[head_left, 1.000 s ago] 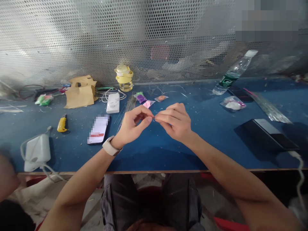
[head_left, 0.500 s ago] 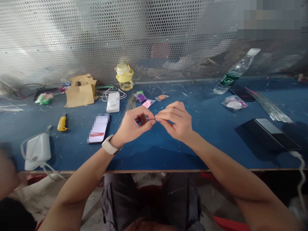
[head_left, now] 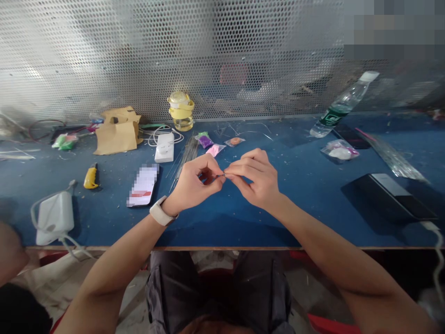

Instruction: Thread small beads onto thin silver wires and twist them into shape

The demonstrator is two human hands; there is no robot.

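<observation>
Above the blue table, my left hand (head_left: 196,181) and my right hand (head_left: 255,177) meet fingertip to fingertip. Both are closed in a pinch on a thin wire (head_left: 224,175), of which only a short bit shows between the fingers. A white band (head_left: 162,212) circles my left wrist. Just behind the left hand lies a bundle of thin metal wires (head_left: 189,150). Beyond the hands are small bags of purple (head_left: 205,141), pink (head_left: 214,150) and orange (head_left: 235,141) clay-like material.
On the left lie a phone (head_left: 143,185), a yellow cutter (head_left: 91,178), a white power bank (head_left: 55,218) and brown paper (head_left: 116,138). A yellow cup (head_left: 181,113) stands near the mesh panel (head_left: 139,60). Rightward are a tilted water bottle (head_left: 342,109) and a black device (head_left: 392,197).
The fingertips have drawn closer together, and less wire shows between them. Otherwise the hands stay almost in place; the view has shifted slightly.
</observation>
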